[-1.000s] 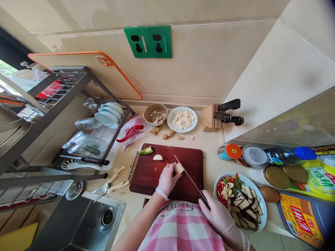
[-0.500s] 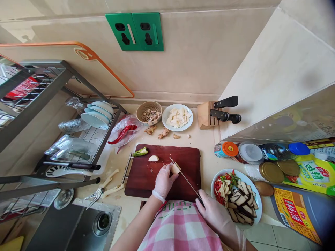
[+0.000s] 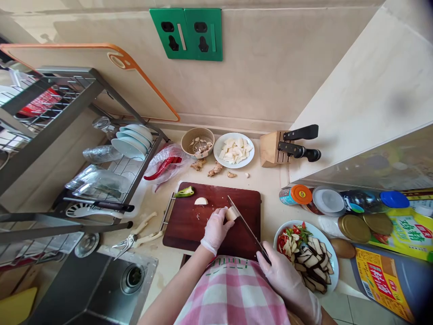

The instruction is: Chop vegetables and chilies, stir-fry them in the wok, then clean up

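My left hand [image 3: 215, 231], in a clear glove, grips a pale, peeled vegetable chunk [image 3: 232, 213] on the dark red cutting board [image 3: 213, 246]. The gloved fingers of my right hand [image 3: 278, 265] are wrapped round the handle of a knife [image 3: 248, 229]. Its blade slants up to the left and lies against the right side of the chunk. A pale, half-round piece [image 3: 200, 201] rests to the left on the board. Beyond it, near the board's handle, is a piece of green pepper [image 3: 184, 192].
At the right stands a plate [image 3: 334, 271] of sliced mushroom and chopped peppers. Behind the board are a plate of white slices [image 3: 252, 155], a basket of garlic [image 3: 184, 146], ginger [image 3: 215, 169] and a knife block [image 3: 269, 149]. Scissors [image 3: 131, 241] lie beside the sink [image 3: 154, 266].
The view has shifted slightly. The knife has come up a little and right, and its blade now stands at the chunk's right edge. My left hand still grips the chunk.
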Tool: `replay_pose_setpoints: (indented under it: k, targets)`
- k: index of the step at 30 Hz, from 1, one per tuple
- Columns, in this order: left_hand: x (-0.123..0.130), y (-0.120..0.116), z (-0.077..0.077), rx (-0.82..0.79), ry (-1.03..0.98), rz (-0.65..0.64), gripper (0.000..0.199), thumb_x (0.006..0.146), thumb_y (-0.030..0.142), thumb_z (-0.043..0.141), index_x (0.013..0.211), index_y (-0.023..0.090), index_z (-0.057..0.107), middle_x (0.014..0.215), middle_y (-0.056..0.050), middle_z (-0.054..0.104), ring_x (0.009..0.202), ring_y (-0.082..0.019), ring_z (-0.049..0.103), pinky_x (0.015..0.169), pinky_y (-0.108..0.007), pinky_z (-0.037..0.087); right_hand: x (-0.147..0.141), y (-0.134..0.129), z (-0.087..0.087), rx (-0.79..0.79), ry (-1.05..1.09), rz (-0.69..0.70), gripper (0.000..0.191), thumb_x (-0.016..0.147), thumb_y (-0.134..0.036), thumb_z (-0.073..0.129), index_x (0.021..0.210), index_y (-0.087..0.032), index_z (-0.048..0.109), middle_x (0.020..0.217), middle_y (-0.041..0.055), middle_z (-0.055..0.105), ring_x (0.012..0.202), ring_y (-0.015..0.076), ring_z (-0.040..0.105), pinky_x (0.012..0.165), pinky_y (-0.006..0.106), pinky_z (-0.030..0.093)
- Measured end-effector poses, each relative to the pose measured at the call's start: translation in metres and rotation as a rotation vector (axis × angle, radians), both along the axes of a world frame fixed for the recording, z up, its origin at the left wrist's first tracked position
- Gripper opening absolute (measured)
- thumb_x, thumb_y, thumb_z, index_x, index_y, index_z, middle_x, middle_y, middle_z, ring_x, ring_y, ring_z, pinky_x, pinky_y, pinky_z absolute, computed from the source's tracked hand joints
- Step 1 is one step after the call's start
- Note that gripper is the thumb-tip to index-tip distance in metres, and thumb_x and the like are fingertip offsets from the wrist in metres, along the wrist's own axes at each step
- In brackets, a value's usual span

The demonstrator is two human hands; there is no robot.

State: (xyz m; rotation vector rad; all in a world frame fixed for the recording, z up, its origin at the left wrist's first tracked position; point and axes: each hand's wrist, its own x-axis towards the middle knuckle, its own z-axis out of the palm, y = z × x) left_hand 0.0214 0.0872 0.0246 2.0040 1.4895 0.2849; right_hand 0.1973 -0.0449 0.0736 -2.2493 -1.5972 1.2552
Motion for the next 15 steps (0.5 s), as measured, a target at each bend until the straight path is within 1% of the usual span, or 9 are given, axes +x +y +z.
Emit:
replay_pose_setpoints:
  k: [5,9,12,15]
  targets:
    - [0.0,0.0,0.002,-0.036,0.017,0.004,0.037,0.073,0.019,0.068,0.108,0.02,0.055,0.109,-0.007,0.06,0.102,-0.021,0.057,0.091,-0.037,0.047,-0.001,-0.008,-0.002,-0.002,0.005,0.011,0.042,0.09,-0.041,0.03,0.115,-0.019,0.056,0.095,0.0112,0.072,0.09,0.0243,0.067,0.072,0.029,0.047]
    - [0.0,0.0,0.004,-0.036,0.034,0.006,0.039,0.073,0.019,0.068,0.109,0.021,0.054,0.11,-0.007,0.059,0.103,-0.021,0.057,0.091,-0.036,0.046,-0.003,-0.011,-0.001,-0.025,-0.031,0.052,0.038,0.091,-0.039,0.029,0.11,-0.021,0.057,0.088,0.0099,0.072,0.09,0.0248,0.067,0.071,0.029,0.046]
    - [0.0,0.001,0.005,-0.03,0.045,-0.007,0.037,0.074,0.02,0.068,0.108,0.019,0.055,0.108,-0.007,0.06,0.101,-0.021,0.057,0.09,-0.035,0.046,-0.008,-0.007,0.0,-0.043,-0.086,0.08,0.034,0.091,-0.034,0.032,0.109,-0.021,0.057,0.088,0.0099,0.071,0.088,0.025,0.067,0.068,0.028,0.045]
    - [0.0,0.002,0.006,-0.034,0.061,-0.009,0.034,0.075,0.021,0.066,0.107,0.019,0.055,0.106,-0.007,0.061,0.1,-0.021,0.057,0.089,-0.034,0.046,-0.015,0.005,-0.003,-0.058,-0.109,0.112,0.029,0.092,-0.028,0.032,0.106,-0.019,0.057,0.09,0.0104,0.071,0.083,0.0233,0.068,0.063,0.026,0.044]
